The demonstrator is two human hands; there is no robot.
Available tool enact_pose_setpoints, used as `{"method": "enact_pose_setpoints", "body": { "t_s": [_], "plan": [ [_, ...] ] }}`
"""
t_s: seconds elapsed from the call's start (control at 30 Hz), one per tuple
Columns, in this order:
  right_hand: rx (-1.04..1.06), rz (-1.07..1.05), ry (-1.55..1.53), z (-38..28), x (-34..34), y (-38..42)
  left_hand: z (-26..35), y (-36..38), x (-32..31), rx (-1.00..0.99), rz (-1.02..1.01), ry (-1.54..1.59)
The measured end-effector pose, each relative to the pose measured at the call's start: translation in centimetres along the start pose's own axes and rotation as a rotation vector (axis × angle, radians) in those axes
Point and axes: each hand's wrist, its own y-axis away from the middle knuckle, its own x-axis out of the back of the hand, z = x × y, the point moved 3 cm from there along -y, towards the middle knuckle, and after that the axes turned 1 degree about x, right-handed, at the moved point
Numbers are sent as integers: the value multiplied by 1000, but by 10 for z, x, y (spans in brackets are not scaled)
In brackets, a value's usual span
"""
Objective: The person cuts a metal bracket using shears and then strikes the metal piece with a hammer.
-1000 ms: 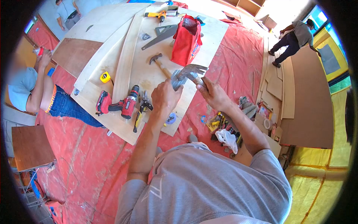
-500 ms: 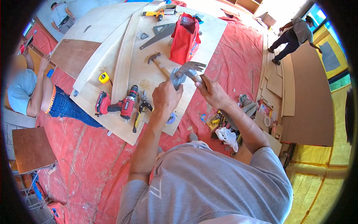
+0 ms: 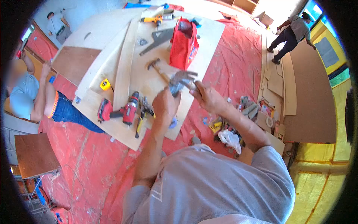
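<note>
My left hand [image 3: 166,104] is closed around a grey-blue piece [image 3: 175,90] of a kind I cannot make out, held over the plywood table [image 3: 149,84]. Wrapped round a claw hammer's handle, my right hand [image 3: 207,98] is just to its right. The claw hammer's head [image 3: 182,77] overlaps the top of the grey-blue piece, its claw pointing right. A second hammer [image 3: 158,70] lies on the plywood just beyond my left hand. Nearer me lie a red drill [image 3: 130,108], pliers [image 3: 146,106] and a yellow tape measure [image 3: 106,84].
A red tool bag [image 3: 182,44], handsaw [image 3: 158,40] and yellow drill [image 3: 156,18] sit farther back. Red sheeting [image 3: 85,164] covers the floor. One person [image 3: 24,89] is at left, another [image 3: 57,28] behind, and a third [image 3: 294,35] by the boards. Tools and a white bag [image 3: 229,139] lie right.
The hammer head has come down and left onto the grey-blue piece in view, along with my right hand. The whole view has shifted slightly.
</note>
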Motion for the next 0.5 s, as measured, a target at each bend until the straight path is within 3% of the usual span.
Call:
{"method": "enact_pose_setpoints", "body": {
  "t_s": [0.5],
  "plan": [
    [27, 63, -15, 1, -5, 2, -3, 7, 2, -10, -16, 75]
  ]
}}
